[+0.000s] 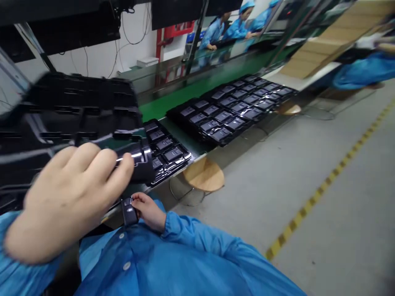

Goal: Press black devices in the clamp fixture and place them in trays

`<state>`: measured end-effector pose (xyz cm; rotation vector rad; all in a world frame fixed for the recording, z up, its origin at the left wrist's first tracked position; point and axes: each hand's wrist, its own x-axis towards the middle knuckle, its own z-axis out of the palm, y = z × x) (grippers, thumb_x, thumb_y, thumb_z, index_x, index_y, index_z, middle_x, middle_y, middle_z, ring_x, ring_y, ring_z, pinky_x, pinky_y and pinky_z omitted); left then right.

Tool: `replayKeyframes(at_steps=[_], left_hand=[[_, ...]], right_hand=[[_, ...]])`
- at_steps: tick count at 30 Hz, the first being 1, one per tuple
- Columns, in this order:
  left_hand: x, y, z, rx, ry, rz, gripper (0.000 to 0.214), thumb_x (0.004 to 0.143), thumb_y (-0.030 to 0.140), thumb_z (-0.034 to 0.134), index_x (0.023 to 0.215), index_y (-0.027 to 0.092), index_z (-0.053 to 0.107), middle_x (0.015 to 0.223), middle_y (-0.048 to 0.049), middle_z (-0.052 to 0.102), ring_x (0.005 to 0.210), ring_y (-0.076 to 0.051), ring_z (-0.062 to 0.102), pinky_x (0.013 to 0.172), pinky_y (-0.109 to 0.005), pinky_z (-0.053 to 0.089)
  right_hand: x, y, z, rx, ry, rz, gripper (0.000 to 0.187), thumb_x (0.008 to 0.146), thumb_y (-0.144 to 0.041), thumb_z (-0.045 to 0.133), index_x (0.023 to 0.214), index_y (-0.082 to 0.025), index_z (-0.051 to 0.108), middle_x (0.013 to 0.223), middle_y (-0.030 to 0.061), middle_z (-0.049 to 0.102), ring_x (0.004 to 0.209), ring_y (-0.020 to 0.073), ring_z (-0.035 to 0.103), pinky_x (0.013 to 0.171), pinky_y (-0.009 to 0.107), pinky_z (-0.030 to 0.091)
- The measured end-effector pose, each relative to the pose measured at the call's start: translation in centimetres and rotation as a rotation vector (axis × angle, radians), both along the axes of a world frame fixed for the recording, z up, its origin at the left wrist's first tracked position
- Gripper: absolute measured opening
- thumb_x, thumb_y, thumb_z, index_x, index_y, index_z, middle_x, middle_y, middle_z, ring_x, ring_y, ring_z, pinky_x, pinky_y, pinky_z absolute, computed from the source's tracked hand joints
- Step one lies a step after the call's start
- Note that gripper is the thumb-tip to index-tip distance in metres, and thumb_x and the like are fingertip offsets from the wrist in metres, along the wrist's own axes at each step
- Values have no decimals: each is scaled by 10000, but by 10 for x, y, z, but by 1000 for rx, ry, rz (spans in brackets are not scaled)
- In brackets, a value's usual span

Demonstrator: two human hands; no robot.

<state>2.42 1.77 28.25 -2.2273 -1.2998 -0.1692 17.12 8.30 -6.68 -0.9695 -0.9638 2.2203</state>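
My left hand (72,193), large and slightly blurred at the left, has its fingers closed over the near edge of a black moulded plastic tray (92,96). That tray is held up at a tilt and shows bare pockets. Close to my body, my right hand (149,209) pinches a small black rectangular device (128,211) by its side. Behind the raised tray, on the bench, lies another black tray with several devices (173,153) in its pockets. The fingertips of my left hand are partly hidden by the tray.
More black trays filled with devices (233,107) lie along the green bench (154,109). A round wooden stool (204,176) stands by its edge. Cardboard boxes (324,45) are at the far right. Co-workers in blue (237,28) sit across the bench. Yellow-black tape (327,183) crosses the floor.
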Motion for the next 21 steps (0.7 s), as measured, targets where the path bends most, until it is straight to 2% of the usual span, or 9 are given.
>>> replayKeyframes(at_steps=[1, 3, 5, 8, 12, 15, 17, 19, 21], left_hand=[[19, 16, -1, 15, 96, -20, 358, 1031, 192, 478, 1308, 283, 684, 882, -59, 618, 808, -280, 563, 661, -442, 475], [47, 43, -11, 16, 148, -53, 347, 1003, 170, 495, 1267, 275, 696, 871, -71, 605, 798, -289, 552, 637, -450, 450], [64, 65, -31, -26, 100, -56, 323, 995, 165, 519, 1234, 278, 705, 902, -87, 621, 840, -300, 572, 661, -461, 461], [75, 98, -78, -150, 20, -18, 325, 1005, 152, 503, 1233, 273, 701, 973, -112, 649, 938, -320, 594, 732, -481, 482], [91, 141, -150, -282, -70, 83, 376, 1025, 131, 440, 1287, 247, 683, 1087, -142, 667, 1048, -325, 594, 840, -496, 478], [107, 162, -198, -379, -147, 172, 404, 1056, 163, 413, 1384, 227, 641, 1180, -157, 662, 1101, -324, 594, 884, -487, 466], [115, 169, -221, -441, -170, 175, 403, 1062, 197, 447, 1428, 224, 615, 1219, -153, 659, 1130, -317, 596, 911, -472, 465], [119, 175, -235, -479, -169, 144, 398, 1058, 275, 526, 1445, 224, 604, 1250, -149, 656, 1161, -318, 593, 939, -466, 468], [119, 181, -242, -506, -166, 113, 431, 1036, 373, 612, 1441, 223, 607, 1266, -146, 656, 1189, -322, 589, 957, -460, 473]], right_hand=[[6, -2, 0, 1, 7, -12, 428, 697, -417, 840, 1018, -219, 637, 707, -74, 584, 575, 113, 516, 534, 253, 372], [17, -4, -2, -1, 20, -34, 375, 710, -391, 832, 989, -219, 650, 713, -62, 597, 586, 112, 523, 544, 248, 367], [28, -4, -6, -7, 28, -58, 334, 730, -380, 819, 975, -223, 655, 718, -54, 600, 595, 113, 532, 556, 247, 372], [42, -2, -12, -19, 24, -101, 339, 736, -391, 808, 985, -227, 648, 759, -45, 616, 623, 118, 556, 571, 249, 396], [56, 1, -20, -27, -1, -149, 371, 722, -376, 802, 1016, -215, 641, 767, -49, 615, 607, 105, 530, 553, 241, 380], [66, 3, -28, -37, -23, -186, 367, 731, -371, 786, 1026, -209, 637, 762, -49, 615, 600, 97, 514, 550, 236, 365], [73, 3, -34, -51, -39, -205, 364, 735, -371, 779, 1026, -209, 633, 746, -52, 611, 595, 98, 506, 544, 233, 352], [78, 4, -39, -69, -50, -217, 370, 735, -382, 780, 1024, -211, 624, 726, -58, 602, 588, 99, 499, 542, 232, 345], [82, 6, -44, -87, -54, -227, 393, 729, -408, 793, 1019, -216, 610, 712, -65, 591, 583, 101, 495, 547, 234, 350]])
